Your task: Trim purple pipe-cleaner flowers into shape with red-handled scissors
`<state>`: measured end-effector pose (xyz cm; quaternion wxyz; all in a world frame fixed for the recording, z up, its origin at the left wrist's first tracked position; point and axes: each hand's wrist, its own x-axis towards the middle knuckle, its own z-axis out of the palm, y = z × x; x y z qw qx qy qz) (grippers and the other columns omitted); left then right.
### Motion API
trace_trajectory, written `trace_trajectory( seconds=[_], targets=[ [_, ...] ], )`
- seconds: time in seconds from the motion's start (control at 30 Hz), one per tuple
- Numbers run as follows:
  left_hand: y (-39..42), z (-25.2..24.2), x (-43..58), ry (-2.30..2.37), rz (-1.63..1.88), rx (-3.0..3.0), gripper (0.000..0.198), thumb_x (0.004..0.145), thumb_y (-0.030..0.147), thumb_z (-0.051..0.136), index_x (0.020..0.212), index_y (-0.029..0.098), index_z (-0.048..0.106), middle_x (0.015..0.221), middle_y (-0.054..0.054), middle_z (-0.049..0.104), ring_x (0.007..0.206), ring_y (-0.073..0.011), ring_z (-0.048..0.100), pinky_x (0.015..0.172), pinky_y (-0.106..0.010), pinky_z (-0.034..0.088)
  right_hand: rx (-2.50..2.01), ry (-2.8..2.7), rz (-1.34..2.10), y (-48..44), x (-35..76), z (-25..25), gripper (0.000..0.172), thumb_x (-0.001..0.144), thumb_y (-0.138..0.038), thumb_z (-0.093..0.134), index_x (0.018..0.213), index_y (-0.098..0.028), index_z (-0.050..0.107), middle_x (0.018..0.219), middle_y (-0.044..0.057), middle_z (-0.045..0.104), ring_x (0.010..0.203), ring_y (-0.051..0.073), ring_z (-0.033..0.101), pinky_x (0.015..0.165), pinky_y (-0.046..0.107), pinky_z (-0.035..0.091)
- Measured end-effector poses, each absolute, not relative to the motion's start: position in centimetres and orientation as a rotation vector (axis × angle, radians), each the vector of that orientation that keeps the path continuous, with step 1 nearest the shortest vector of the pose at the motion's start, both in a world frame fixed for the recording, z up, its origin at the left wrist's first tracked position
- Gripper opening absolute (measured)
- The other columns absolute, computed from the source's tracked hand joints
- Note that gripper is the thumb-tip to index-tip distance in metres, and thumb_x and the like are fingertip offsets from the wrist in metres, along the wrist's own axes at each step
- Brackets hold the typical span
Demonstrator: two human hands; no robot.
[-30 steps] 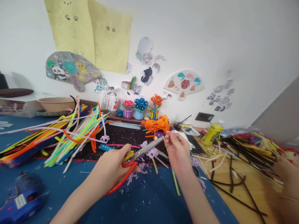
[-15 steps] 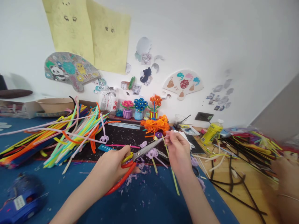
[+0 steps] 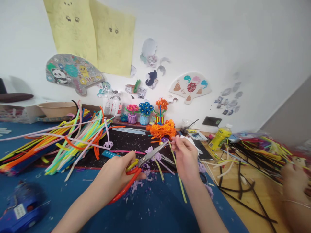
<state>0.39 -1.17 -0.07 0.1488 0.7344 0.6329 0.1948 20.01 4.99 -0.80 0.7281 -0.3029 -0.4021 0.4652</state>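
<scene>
While the left hand (image 3: 121,170) wraps its grip closed around the red and yellow handles, the steel blades of the scissors (image 3: 154,153) slant up above the counter (image 3: 157,213), their tip just beside the fingertips of the right hand (image 3: 186,157). That hand's grip is pinched together on a thin pale piece (image 3: 172,141), too small to make out clearly. A yellow-green pipe cleaner (image 3: 181,189) hangs down beside the right wrist; whether the fingers hold it, I cannot tell. Just behind the blades is a lilac pipe-cleaner flower (image 3: 157,156), and purple clippings (image 3: 137,186) are scattered below it. Beyond sits a heap of orange pipe-cleaner flowers (image 3: 162,130), with pink (image 3: 132,113), blue (image 3: 145,111) and orange (image 3: 161,108) potted flowers standing in a row near the wall. A multicoloured bundle of pipe cleaners (image 3: 70,142) spreads to the left, near a blue glue gun (image 3: 26,208). On the right stand a tilted yellow bottle (image 3: 220,137) and, past some black pipe cleaners (image 3: 255,157), another person's hand (image 3: 295,181).
</scene>
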Motion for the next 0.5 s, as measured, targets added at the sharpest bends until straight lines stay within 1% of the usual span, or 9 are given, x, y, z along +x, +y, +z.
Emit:
trace_trajectory(
  seconds=[0.17,0.27,0.4,0.5],
  targets=[
    [-1.09,0.36,0.32,1.986,0.567,2.051,0.033,0.078,0.047,0.05,0.069,0.025,0.026,0.052,0.008,0.042,0.048,-0.0145,0.046,0.05,-0.022,0.026,-0.726,-0.914,1.008,4.97,20.01,-0.85,0.028,0.063,-0.037,0.08,0.056,-0.015,0.063,0.062,0.0,0.059,0.054,0.009,0.045,0.055,0.025,0.037],
    [-1.0,0.46,0.3,2.016,0.525,2.02,0.027,0.081,0.045,0.046,0.075,0.026,0.029,0.055,0.007,0.049,0.052,-0.0183,0.054,0.051,-0.023,0.03,-0.755,-0.925,0.999,4.85,19.9,-0.8,0.03,0.062,-0.038,0.08,0.056,-0.015,0.062,0.059,-0.001,0.058,0.053,0.009,0.045,0.054,0.024,0.036],
    [-1.07,0.33,0.34,2.101,0.463,1.991,0.027,0.083,0.05,0.042,0.084,0.025,0.033,0.068,-0.001,0.061,0.061,-0.0241,0.062,0.05,-0.025,0.033,-0.764,-0.926,1.009,4.86,19.91,-0.8,0.032,0.061,-0.04,0.08,0.055,-0.015,0.061,0.057,-0.001,0.057,0.052,0.009,0.045,0.053,0.024,0.036],
    [-1.25,0.29,0.1,2.25,0.493,2.052,0.028,0.086,0.051,0.037,0.086,0.023,0.036,0.078,-0.008,0.064,0.073,-0.0276,0.065,0.052,-0.027,0.035,-0.763,-0.921,1.029,4.96,19.99,-0.86,0.032,0.062,-0.04,0.08,0.054,-0.015,0.061,0.059,0.0,0.058,0.052,0.009,0.044,0.051,0.024,0.035]
  ],
)
